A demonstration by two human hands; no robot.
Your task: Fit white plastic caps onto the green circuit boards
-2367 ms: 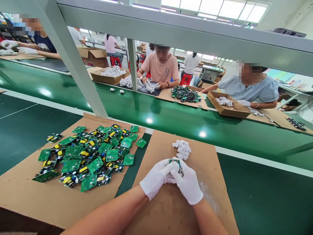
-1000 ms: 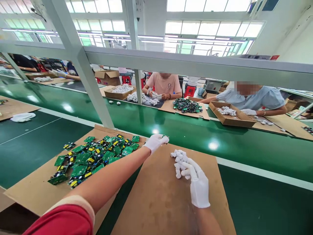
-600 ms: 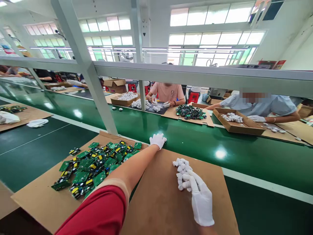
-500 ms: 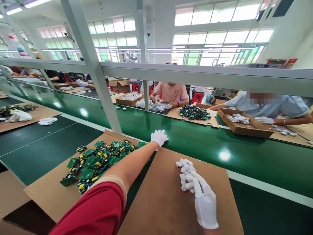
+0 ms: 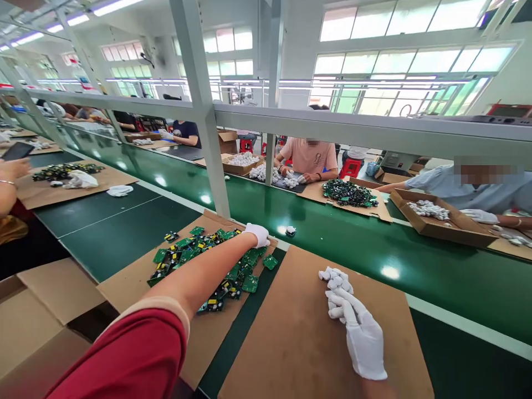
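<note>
My left hand (image 5: 258, 235), in a white glove, is at the far edge of a pile of green circuit boards (image 5: 239, 269) with yellow and black parts. Its fingers curl down out of sight, so whether they hold a board is hidden. My right hand (image 5: 364, 335), also gloved, rests on the brown cardboard sheet (image 5: 286, 338). Its fingers stretch out over a small heap of white wrapped pieces (image 5: 336, 277) and touch them. A single circuit board with a white top (image 5: 291, 231) sits apart on the green conveyor belt (image 5: 341, 238).
A grey metal frame (image 5: 205, 127) crosses above the belt. Across it, people work beside cardboard trays (image 5: 440, 221) of white pieces and a dark board pile (image 5: 349, 193). To the left lie a white glove (image 5: 119, 190), another person's hand (image 5: 15, 168) and an open carton (image 5: 58, 291).
My left hand has let go of the white-topped board on the belt and moved back left to the board pile. My right hand stays at the white pieces. The view has turned left.
</note>
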